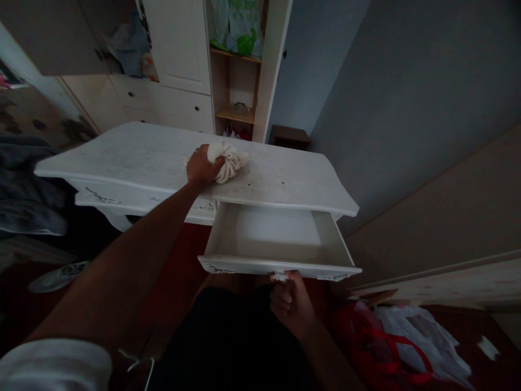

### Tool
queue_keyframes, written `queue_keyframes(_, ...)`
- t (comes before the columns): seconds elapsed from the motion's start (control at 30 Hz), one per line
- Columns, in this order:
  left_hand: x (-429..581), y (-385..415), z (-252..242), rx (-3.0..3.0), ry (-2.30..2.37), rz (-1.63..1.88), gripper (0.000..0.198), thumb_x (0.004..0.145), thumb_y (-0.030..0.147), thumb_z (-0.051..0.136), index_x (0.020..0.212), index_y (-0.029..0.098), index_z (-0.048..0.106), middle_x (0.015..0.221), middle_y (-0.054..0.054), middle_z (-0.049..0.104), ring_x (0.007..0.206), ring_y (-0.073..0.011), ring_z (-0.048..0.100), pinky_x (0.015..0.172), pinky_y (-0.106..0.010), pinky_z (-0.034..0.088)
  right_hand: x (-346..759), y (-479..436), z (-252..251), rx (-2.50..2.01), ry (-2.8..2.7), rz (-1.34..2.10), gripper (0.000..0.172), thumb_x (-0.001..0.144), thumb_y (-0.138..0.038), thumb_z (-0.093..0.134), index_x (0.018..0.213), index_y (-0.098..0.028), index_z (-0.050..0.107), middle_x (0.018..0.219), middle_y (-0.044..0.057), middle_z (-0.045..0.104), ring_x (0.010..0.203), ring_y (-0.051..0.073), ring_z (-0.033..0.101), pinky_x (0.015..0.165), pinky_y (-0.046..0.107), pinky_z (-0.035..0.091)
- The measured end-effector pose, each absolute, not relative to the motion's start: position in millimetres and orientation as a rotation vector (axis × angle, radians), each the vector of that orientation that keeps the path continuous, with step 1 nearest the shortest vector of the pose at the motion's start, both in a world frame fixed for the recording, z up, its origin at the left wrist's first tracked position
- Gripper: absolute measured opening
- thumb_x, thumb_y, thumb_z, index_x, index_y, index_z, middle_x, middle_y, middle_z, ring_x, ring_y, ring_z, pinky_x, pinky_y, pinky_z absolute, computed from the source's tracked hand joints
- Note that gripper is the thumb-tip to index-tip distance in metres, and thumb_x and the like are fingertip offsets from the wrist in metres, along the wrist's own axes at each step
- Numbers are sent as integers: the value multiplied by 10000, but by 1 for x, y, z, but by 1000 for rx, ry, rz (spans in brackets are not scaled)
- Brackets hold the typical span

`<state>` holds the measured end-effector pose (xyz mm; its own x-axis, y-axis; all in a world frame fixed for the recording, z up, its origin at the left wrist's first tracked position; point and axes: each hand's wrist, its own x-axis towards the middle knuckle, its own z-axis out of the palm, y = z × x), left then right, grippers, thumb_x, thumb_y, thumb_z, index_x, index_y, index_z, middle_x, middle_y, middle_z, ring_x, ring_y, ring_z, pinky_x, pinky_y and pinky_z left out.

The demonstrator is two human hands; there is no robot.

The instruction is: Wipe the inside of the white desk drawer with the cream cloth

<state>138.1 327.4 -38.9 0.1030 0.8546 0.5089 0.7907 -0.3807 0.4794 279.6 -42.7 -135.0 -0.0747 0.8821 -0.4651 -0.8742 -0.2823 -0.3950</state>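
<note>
My left hand (200, 165) is closed around a bunched cream cloth (228, 161), pressing it on the top of a white dresser (134, 155). The right-hand drawer (248, 262) stands pulled out and nothing shows inside it. My right hand (290, 304) is curled below the drawer's front edge, fingers pinched on its small handle (280, 277). The dresser top shows smudges and a few dark specks to the right of the cloth.
A wardrobe (179, 49) with open shelves and plastic bags stands behind the dresser. Red and white bags (391, 339) lie on the floor at lower right. Dark clothes and a shoe (57, 276) are at the left. A grey wall runs along the right.
</note>
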Motion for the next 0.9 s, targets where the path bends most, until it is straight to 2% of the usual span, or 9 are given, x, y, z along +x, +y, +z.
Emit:
queue_keyframes(0.37,138,321,-35,2270,1670,1158,573,802,528,495,1264,190,507,1203,-151,601,1129,-330,560,940,-435,436,250,-87,-148,-890,44,1604,347,664,-485,765,732,-160,666,345,-103,270,339,41,197,368,196,139)
queue_keyframes(0.57,138,321,-36,2278,1682,1153,584,801,526,490,1273,182,506,1201,-154,600,1130,-334,561,941,-438,437,240,-105,-162,-945,85,1567,398,599,-518,806,702,-164,654,347,-103,304,340,31,226,387,198,146)
queue_keyframes(0.9,137,320,-37,2294,1685,1169,573,797,518,497,1273,199,504,1214,-151,597,1130,-332,558,938,-434,435,236,-104,-189,-998,13,1505,407,600,-519,786,651,-166,589,353,-84,348,349,49,277,412,218,155)
